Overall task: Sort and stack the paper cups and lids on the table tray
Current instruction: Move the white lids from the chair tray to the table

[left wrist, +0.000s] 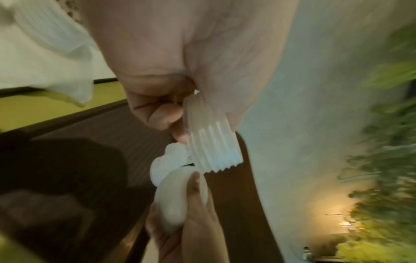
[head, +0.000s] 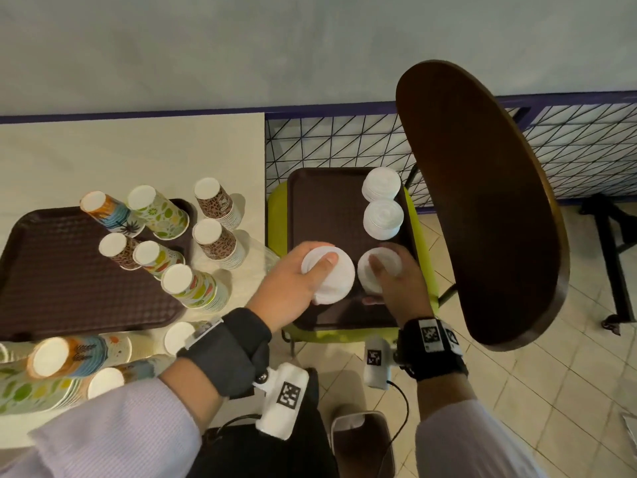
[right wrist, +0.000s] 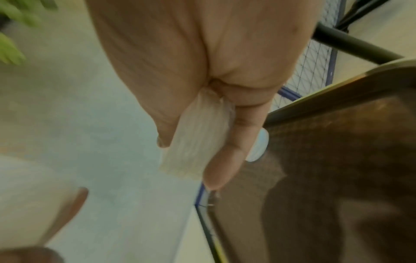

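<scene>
Head view, my left hand (head: 296, 281) gripping a white plastic lid stack (head: 336, 276), my right hand (head: 400, 284) gripping another white lid stack (head: 374, 270) just beside, wrist views blurred.

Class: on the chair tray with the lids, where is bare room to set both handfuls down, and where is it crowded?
Bare: the chair tray's left half, from its far rim to the left hand, beside the two lid stacks. Crowded: the right side, where those stacks stand, and the near end, where the right hand also works.

Pale lilac ribbed sleeves (head: 113, 429); black wrist straps (head: 231, 350) carrying white camera modules (head: 286, 398) with black-and-white square markers, thin black cables (head: 401, 405) trailing toward six o'clock.
</scene>
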Tool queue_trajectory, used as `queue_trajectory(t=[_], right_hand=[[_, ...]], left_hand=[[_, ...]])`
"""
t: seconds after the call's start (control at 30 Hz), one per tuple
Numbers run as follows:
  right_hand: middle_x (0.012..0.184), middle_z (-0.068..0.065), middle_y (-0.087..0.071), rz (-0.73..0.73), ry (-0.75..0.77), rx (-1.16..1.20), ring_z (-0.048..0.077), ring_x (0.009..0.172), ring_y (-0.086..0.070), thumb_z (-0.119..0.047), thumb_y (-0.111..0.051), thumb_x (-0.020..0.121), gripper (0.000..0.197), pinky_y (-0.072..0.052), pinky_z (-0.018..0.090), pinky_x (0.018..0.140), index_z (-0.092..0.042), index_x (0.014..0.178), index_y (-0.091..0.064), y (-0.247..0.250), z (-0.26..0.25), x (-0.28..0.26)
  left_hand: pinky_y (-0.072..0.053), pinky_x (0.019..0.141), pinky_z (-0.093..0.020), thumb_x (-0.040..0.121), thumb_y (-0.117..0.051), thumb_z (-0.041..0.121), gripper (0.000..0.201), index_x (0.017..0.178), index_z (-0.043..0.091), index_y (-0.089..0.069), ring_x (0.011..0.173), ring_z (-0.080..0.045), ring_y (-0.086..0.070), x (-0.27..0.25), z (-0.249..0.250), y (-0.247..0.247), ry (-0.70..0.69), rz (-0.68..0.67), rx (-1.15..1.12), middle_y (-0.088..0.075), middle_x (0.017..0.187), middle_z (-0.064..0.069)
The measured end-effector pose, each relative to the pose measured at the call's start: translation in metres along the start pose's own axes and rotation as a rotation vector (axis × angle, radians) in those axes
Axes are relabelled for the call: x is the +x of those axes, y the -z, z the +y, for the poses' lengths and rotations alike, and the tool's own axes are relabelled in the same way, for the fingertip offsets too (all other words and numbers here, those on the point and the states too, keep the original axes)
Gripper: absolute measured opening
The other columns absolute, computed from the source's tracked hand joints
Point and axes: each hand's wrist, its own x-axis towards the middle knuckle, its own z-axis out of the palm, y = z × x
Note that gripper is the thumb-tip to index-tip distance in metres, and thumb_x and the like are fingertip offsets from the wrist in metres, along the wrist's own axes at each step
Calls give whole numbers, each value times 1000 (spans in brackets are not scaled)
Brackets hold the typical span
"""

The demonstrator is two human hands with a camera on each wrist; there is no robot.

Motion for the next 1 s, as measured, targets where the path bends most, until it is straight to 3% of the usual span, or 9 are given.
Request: queue_trajectory(t=[0.13,0.23,0.37,0.47,0.63,0.77,0.8,0.87,1.0], right_hand=[[118,3,-62,-101,60,87,27,101,-64,-29,-70,94,16,-60,37,57,-37,108,-68,-7,-30,-60],[112,10,-67,-174,95,169,29,91,-69,-36,-72,91,13,-54,34,51,-31,104,-72,-20,-47,-102],[108,18,-67,-303,162,167,28,77,-70,-58,-69,84,44,-52,34,49,-24,111,-72,-46,-68,-147],[100,19,-64,-406,180,189,30,71,-66,-75,-75,68,70,-50,33,47,-22,114,-72,-72,-82,-178],[79,14,-66,-530,206,270,29,57,-60,-71,-79,66,68,-47,27,41,-14,102,-76,-140,-95,-231],[82,24,-63,-640,257,264,33,53,-56,-59,-79,75,69,-45,30,40,-7,117,-66,-202,-102,-273],[87,24,-63,-673,252,247,34,54,-57,-61,-81,72,73,-46,31,40,-10,121,-66,-217,-104,-283],[99,24,-64,-719,249,200,34,59,-63,-60,-84,69,71,-49,33,40,-19,124,-67,-247,-107,-302],[104,21,-67,-685,326,120,47,58,-61,-39,-74,89,29,-49,37,41,-27,115,-71,-303,-112,-331]], left_hand=[[-44,60,-9,103,-57,38,24,124,31,-67,79,8,-62,-44,40,41,-87,-52,12,-67,90,31],[-45,60,-6,102,-59,35,25,123,26,-69,77,9,-63,-87,65,82,-144,-84,-1,-68,88,31],[-53,84,-21,100,-62,47,22,118,39,-72,105,-9,-68,-151,75,140,-194,-110,18,-72,116,12],[-51,76,-16,100,-62,49,21,117,41,-72,98,-13,-68,-197,66,184,-212,-90,10,-72,111,7],[-50,63,-52,82,-63,73,53,124,40,-70,89,-48,-60,-267,26,253,-233,36,-2,-72,104,-10],[-52,64,-64,77,-65,78,59,123,41,-70,88,-52,-60,-321,-7,308,-208,143,-36,-72,104,-12],[-53,62,-64,76,-67,77,59,122,40,-71,84,-52,-60,-334,-15,321,-199,164,-54,-73,103,-13],[-50,47,-42,77,-68,67,51,119,39,-73,62,-36,-56,-358,-31,349,-186,218,-86,-72,97,-13],[-39,41,-24,81,-66,65,51,119,31,-74,54,-18,-47,-392,-64,406,-185,344,-136,-68,86,-12]])
